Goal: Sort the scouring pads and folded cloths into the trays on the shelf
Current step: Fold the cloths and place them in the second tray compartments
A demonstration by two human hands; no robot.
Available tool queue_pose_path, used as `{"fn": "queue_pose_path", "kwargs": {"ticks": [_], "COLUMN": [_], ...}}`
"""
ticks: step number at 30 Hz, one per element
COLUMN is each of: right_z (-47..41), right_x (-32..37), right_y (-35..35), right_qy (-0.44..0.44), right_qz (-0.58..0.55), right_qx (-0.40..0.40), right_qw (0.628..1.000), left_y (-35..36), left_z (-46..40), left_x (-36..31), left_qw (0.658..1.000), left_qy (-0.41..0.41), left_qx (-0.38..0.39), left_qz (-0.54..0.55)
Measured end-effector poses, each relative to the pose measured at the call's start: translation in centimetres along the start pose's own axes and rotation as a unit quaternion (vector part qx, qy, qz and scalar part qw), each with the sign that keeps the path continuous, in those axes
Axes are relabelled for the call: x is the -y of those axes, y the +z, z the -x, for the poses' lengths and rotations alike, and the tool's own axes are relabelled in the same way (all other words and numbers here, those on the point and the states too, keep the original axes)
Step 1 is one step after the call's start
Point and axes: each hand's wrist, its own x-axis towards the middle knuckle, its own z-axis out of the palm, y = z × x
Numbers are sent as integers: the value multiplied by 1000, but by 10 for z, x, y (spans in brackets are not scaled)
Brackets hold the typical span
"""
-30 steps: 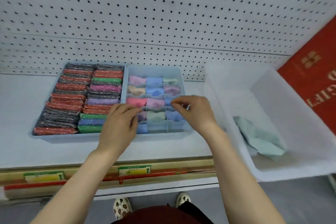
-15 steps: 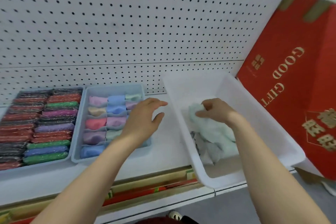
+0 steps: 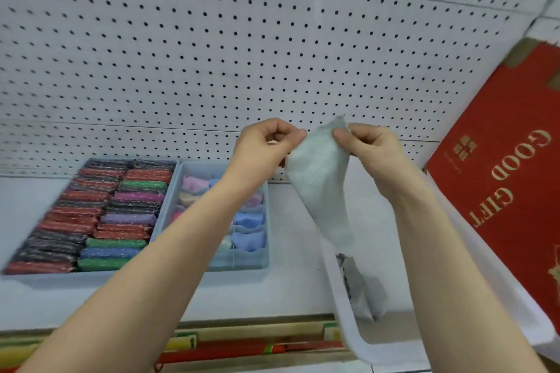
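A pale green cloth [image 3: 322, 188] hangs unfolded in the air above the shelf. My left hand [image 3: 266, 145] pinches its upper left edge and my right hand [image 3: 368, 145] pinches its upper right corner. Below and to the left, the divided tray [image 3: 266, 263] holds folded cloths in pink, yellow and blue, partly hidden by my left forearm. Further left, the tray of scouring pads [image 3: 91, 215] is packed with red, black, green, purple and blue pads. The white bin [image 3: 348, 333] at the right holds another crumpled cloth [image 3: 363, 297].
A white pegboard wall [image 3: 212, 54] stands behind the shelf. A red "GOOD GIFT" box [image 3: 509, 191] leans at the right beside the bin. The shelf front carries price labels [image 3: 181, 342] along its rail.
My right hand lifted the pale green cloth out of the white bin. My left hand left the divided tray and took the cloth's other edge; both hands now hold it up.
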Motion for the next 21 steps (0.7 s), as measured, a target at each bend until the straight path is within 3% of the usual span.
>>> {"fn": "queue_pose_path", "kwargs": {"ticks": [5,8,12,18,20,21], "right_z": [-12,-22,-34,-42,-42,-39], "right_x": [14,14,13,11,12,13], "right_y": [16,19,27,52,58,62], "right_qy": [-16,-5,22,10,-10,-20], "right_qz": [-138,-158,-197,-193,-179,-175], "right_qx": [-65,-103,-152,-137,-84,-22], "right_qw": [988,982,968,972,980,984], "left_y": [-38,-67,-98,-126,-135,-139], "left_z": [-5,-13,-18,-14,-13,-12], "left_x": [-1,7,13,32,41,45], "left_qw": [995,985,972,985,989,989], "left_qy": [-32,-48,-86,-55,-55,-56], "left_qx": [-86,-164,-200,-156,-133,-138], "left_qz": [37,23,87,56,14,14]}}
